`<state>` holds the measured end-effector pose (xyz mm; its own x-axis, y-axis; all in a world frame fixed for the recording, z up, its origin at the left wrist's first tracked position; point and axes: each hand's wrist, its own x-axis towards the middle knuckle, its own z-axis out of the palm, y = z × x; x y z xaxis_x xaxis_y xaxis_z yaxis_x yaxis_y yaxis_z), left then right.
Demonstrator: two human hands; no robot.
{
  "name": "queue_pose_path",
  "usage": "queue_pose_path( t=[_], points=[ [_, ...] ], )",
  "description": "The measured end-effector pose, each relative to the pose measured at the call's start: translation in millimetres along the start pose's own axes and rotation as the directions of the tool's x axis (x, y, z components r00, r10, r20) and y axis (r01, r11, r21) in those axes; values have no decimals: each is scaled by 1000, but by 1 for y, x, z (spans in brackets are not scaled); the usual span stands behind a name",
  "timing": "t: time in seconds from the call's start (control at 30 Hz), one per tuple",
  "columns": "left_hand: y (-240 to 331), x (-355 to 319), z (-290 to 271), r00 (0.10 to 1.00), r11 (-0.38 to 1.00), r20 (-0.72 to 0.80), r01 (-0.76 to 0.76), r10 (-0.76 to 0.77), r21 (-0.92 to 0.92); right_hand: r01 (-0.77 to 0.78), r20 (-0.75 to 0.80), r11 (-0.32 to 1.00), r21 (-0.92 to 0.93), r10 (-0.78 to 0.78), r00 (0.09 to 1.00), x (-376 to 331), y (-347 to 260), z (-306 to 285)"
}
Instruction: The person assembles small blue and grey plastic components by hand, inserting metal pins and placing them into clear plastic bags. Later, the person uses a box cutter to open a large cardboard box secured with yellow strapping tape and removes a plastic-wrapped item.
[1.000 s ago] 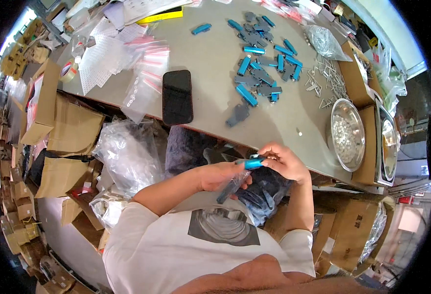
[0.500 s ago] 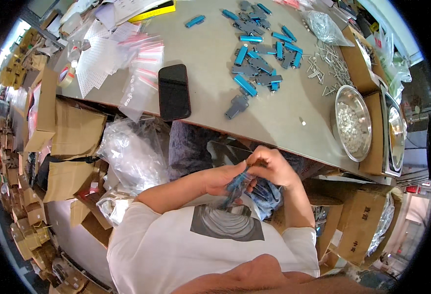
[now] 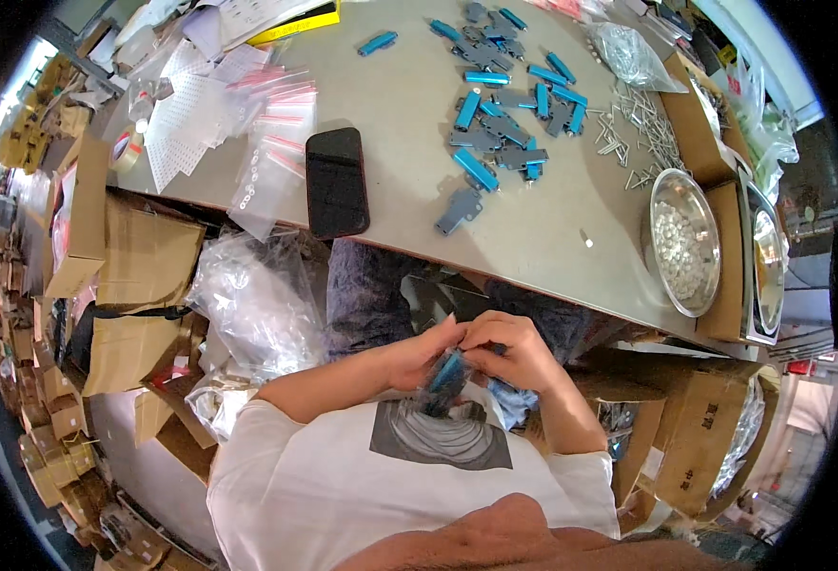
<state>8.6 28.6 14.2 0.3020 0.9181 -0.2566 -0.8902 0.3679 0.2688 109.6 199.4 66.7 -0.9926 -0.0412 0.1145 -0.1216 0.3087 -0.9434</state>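
Below the table's front edge, close to my shirt, a clear plastic bag [image 3: 445, 380] hangs with a blue and grey part inside. My left hand [image 3: 417, 358] is closed on the bag's side. With fingers pinched together, my right hand [image 3: 511, 346] grips the bag's upper edge beside the left fingertips. On the table beyond lie several blue and grey parts [image 3: 504, 133] of the same look. One grey part [image 3: 457, 210] lies nearest to me, apart from the pile.
A black phone [image 3: 337, 183] lies by flat zip bags [image 3: 271, 157] at the left. Metal pins [image 3: 640, 128] and a steel bowl [image 3: 659, 249] of small white pieces are at the right. Cardboard boxes [image 3: 699, 433] and a plastic sack [image 3: 257, 295] stand below table height.
My right hand has come down and a little to the left, nearer my left hand. The bag has moved slightly lower between them. The things on the table have not moved.
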Motion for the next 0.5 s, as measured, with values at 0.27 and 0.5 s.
queue_pose_path(
  t=[0.27, 0.5],
  points=[
    [-9, -7, 0, 992, 980, -111, -40, 63, 196, -496, 109, 745, 445, 505, 856, 6, -11, 9],
    [-5, -2, 4, 1000, 999, 5, 11, -11, 34, -318, 292, 942, 108, 275, 916, 5, -24, -3]
  ],
)
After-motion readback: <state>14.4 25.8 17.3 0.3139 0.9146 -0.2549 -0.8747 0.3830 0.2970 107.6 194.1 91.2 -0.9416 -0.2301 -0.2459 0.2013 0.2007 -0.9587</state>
